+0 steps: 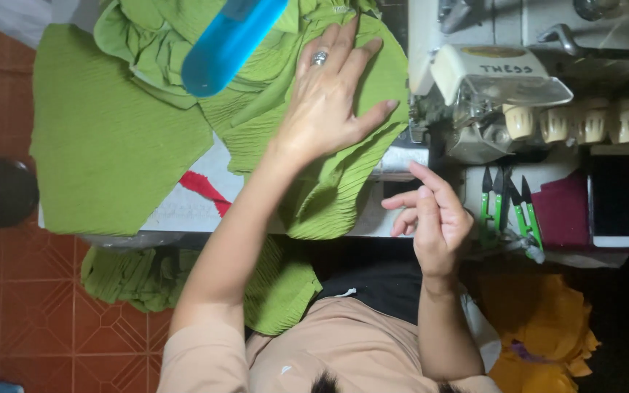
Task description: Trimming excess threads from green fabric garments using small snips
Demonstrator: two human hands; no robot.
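On the white surface (183, 212) in front of the seated person, a heap of green fabric (111, 131) takes up most of the left side, with one end spilling over the near edge towards the floor. The left hand (325, 102) lies flat on it, fingers spread and released, pressing the cloth down just left of the sewing machine (489, 94). The right hand (434, 218) hovers at the near edge, fingers loosely curled around nothing, index raised.

A blurred blue tube (231, 44) hangs close to the lens and hides part of the far folds. A red scrap (205, 191) peeks out from under the green. Right of the hand lie green-handled thread snips (507, 207), then a maroon cloth (562, 211) and a white-framed phone (615, 200), screen dark. Orange-yellow cloth (540, 327) is bundled low at the near right.

The floor (23, 313) is reddish patterned tile; a round black object (1, 193) stands at far left. The green cloth is finely crinkled and matt, the machine hard cream plastic with a clear guard.
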